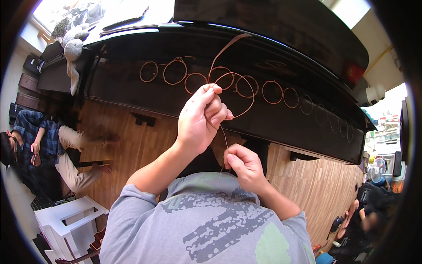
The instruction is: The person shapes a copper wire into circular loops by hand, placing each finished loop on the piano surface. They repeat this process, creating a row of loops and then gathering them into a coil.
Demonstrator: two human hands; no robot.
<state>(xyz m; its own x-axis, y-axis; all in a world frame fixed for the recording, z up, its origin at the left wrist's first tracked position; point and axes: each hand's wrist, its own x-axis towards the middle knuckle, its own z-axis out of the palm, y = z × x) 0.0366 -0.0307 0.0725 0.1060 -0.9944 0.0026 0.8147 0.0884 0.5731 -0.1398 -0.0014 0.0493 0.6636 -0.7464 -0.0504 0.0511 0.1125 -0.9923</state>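
Note:
My left hand (198,118) is raised over the edge of a black piano (162,99), its fingers closed round a copper-coloured wound string (249,108). The string bows out to the right in a wide loop, and a part rises above the fingertips toward the far side. Lower and to the right, my right hand (245,168) pinches a thin length of it that runs down from the left hand. Its tip hangs below the right fingers in front of my shirt. Behind the hands, several coiled strings (176,82) lie in a row on the piano, copper on the left and thin pale ones (334,123) at the right.
A grey plush toy (73,50) hangs at the piano's left end. To the left a person in a plaid shirt (46,127) sits near a white stool-like stand (66,220) and part of a guitar (97,241). Other people (369,211) are at the far right. The floor is wooden.

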